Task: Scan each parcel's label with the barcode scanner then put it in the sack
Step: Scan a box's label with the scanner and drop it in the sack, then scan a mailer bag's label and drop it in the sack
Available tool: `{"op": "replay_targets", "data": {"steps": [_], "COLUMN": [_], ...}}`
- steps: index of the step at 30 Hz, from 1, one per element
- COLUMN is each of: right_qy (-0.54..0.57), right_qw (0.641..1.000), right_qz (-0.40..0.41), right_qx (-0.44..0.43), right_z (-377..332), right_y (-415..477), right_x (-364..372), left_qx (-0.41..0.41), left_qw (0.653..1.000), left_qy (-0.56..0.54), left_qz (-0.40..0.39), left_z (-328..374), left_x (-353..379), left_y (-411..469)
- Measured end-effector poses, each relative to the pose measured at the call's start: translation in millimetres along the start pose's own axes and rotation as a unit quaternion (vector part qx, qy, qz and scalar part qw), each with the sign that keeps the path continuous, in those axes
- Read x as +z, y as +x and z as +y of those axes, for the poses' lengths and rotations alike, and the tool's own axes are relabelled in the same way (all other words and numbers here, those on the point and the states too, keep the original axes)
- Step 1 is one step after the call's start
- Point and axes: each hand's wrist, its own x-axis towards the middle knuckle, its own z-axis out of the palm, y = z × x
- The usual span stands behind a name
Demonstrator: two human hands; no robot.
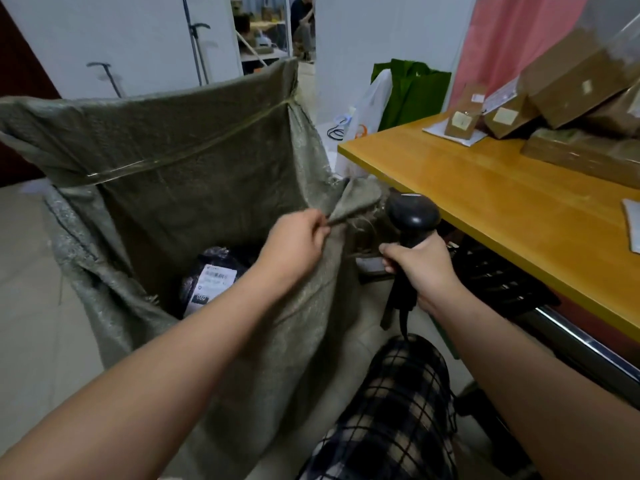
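Head view: open sack (pixel 194 174) holding one black parcel (pixel 211 278) with a white label.
Left hand (pixel 294 244) pinches the sack's near rim between thumb and fingers; right hand (pixel 419 268) has fingers curled round the handle of the barcode scanner (pixel 412 213), just beside the sack. Brown boxes (pixel 571 88) lie piled on the yellow table (pixel 485 202) at right, well apart.

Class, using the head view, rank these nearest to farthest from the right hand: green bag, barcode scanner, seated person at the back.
1. Barcode scanner, gripped in the right hand.
2. Green bag, beyond the table's far end.
3. Seated person, farthest back, top of view.
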Motion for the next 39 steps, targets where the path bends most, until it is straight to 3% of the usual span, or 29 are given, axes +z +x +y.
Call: {"op": "replay_targets", "data": {"steps": [3,12,15,20,30,36,39], "right_qy": [-0.002,-0.035,-0.038,-0.040,-0.014,0.073,0.107], "right_qw": [1.000,0.998,0.999,0.991,0.953,0.939,0.937], "right_qz": [-0.027,-0.053,-0.016,0.116,0.296,0.334,0.333], "right_qx": [-0.005,0.010,-0.001,-0.048,-0.058,-0.019,-0.014], "right_z": [-0.6,10.9,11.8,-0.2,-22.4,-16.9,-14.8], "right_y": [-6.0,-30.8,-39.9,-57.8,-103.1,-113.0,-109.7], "right_x": [-4.0,-36.2,-64.3,-134.8,-269.8,-310.5,-313.3], "left_qx": [-0.016,0.018,0.045,0.139,0.316,0.346,0.325], "left_qw": [0.992,0.959,0.961,0.976,0.933,0.920,0.909], "left_qy": [0.076,0.150,0.163,0.068,-0.045,0.023,0.104], "left_qz": [-0.099,-0.241,-0.218,-0.153,-0.168,-0.184,-0.239], "left_z": [-9.8,-2.8,11.5,86.0,248.9,319.2,327.5], "left_x": [20.1,70.0,78.9,96.4,155.5,202.9,224.4], "left_y": [-10.4,-45.1,-49.1,-27.0,3.7,33.7,60.9]}}
